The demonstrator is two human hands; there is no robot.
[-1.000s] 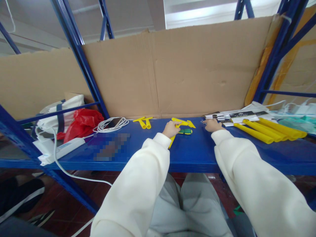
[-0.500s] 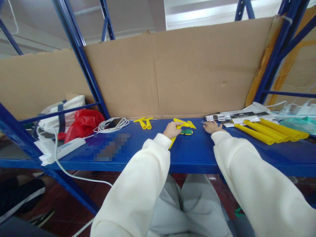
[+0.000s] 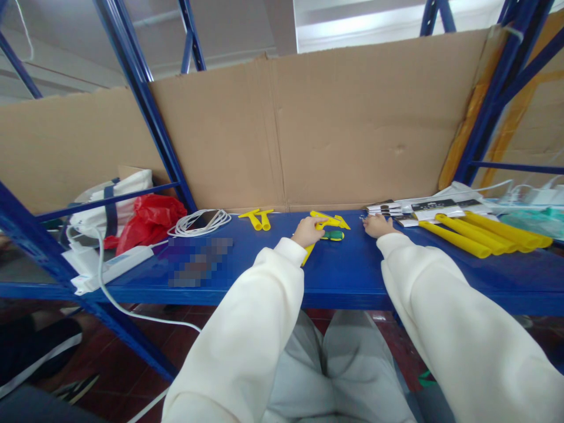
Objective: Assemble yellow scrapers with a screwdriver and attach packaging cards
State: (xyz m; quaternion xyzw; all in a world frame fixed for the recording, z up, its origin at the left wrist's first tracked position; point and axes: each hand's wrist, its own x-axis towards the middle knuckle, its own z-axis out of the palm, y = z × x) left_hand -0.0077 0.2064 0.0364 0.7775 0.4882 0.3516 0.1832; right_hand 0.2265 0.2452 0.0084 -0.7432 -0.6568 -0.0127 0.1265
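My left hand [image 3: 305, 232] is closed around a yellow plastic T-shaped handle [image 3: 308, 254], whose lower end sticks out below my fingers. Just right of that hand lies a green screwdriver handle [image 3: 333, 235]. Behind the screwdriver are yellow plastic pieces [image 3: 339, 222], partly touching or overlapping what I hold; I cannot tell which. My right hand [image 3: 377, 225] rests low on the shelf, its fingers bent at some small shiny bits [image 3: 363, 217]. Whatever its fingertips grip is too small to make out.
Two yellow T-shaped pieces [image 3: 257, 220] lie at the back. Yellow tubes [image 3: 480, 234] and black-and-white packets [image 3: 436, 210] are on the right. Leftward are a coiled white cable [image 3: 185, 225], a red bag [image 3: 152, 217] and a power strip [image 3: 121, 267]. Cardboard [image 3: 343, 129] stands behind.
My right hand's fingers have shifted slightly and look more bent at the small shiny bits. The left hand and its yellow handle have stayed in place.
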